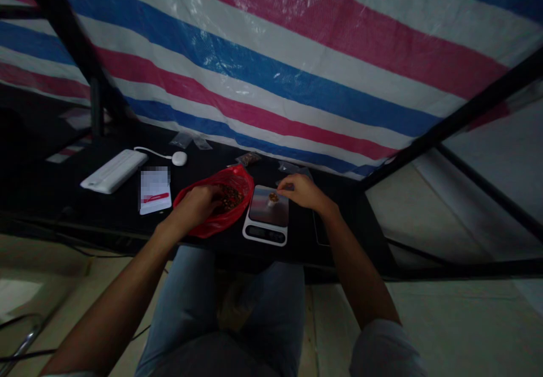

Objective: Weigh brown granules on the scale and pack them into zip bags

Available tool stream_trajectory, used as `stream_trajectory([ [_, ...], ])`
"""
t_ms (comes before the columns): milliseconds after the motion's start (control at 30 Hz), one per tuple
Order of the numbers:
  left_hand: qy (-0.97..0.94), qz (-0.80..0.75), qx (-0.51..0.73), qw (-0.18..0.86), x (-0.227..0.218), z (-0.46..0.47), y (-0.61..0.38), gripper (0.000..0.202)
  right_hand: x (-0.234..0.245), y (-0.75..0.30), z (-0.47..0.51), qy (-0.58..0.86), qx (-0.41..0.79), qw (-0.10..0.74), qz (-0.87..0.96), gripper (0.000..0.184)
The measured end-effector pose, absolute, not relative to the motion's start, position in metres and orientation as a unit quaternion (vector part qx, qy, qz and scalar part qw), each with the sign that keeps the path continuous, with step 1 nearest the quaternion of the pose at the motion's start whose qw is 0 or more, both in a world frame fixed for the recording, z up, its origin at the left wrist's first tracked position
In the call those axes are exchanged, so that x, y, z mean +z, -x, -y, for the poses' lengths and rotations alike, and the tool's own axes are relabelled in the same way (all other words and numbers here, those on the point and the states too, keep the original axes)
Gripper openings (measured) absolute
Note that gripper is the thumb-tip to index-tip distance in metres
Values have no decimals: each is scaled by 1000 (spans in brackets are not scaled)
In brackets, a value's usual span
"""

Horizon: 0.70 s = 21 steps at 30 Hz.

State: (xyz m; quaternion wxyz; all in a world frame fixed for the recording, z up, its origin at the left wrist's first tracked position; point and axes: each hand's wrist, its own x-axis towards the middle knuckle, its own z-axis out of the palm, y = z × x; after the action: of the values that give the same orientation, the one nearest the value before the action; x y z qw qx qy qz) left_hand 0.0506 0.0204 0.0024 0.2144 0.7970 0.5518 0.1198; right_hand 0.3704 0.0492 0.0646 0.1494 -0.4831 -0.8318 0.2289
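Pale blue denim legs (220, 315) along the bottom of the view, grey sleeve (382, 348) on the right arm. Left hand (194, 207) curled down into the mouth of a red plastic bag (242, 181), fingers (214, 195) buried beside a mass of reddish-brown dried pieces (231, 198); pinch or no pinch, cannot tell. Right hand (303, 191) raised over a white digital kitchen scale (265, 235), fingertips (280, 183) drawn together in a loose pinch just above and beside a small heap of the same pieces (274, 197) on the scale's platform; anything held between them, cannot tell. Bag just left of the scale, touching or nearly so. Both on a black table top (356, 235). Further left, a white card (155, 201) with a red stripe, partly blurred out. Beyond it, a white slab-shaped device (113, 170) with a white cable running to a round white puck (179, 158). Along the far edge, small clear plastic bags (190, 141), plus a packet of brown contents (249, 159). Right of the scale, a dark flat rectangle (321, 228), too dim to identify. Behind everything, a blue, white and pink striped tarpaulin (271, 65) on black metal poles (449, 116).
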Motion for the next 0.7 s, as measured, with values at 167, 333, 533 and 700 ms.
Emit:
stream_trajectory([
  [167,-796,-548,124,225,5,-19,-59,39,48,-373,-40,470,265,185,821,13],
  [333,-798,-551,117,213,1,-18,-58,43,44,-385,-45,469,251,223,817,18],
  [533,-796,-554,118,212,-1,-15,-53,46,25,-424,-71,604,170,234,743,21],
  [700,-795,-556,156,189,6,-6,-57,44,0,-432,-86,697,147,176,679,20],
])
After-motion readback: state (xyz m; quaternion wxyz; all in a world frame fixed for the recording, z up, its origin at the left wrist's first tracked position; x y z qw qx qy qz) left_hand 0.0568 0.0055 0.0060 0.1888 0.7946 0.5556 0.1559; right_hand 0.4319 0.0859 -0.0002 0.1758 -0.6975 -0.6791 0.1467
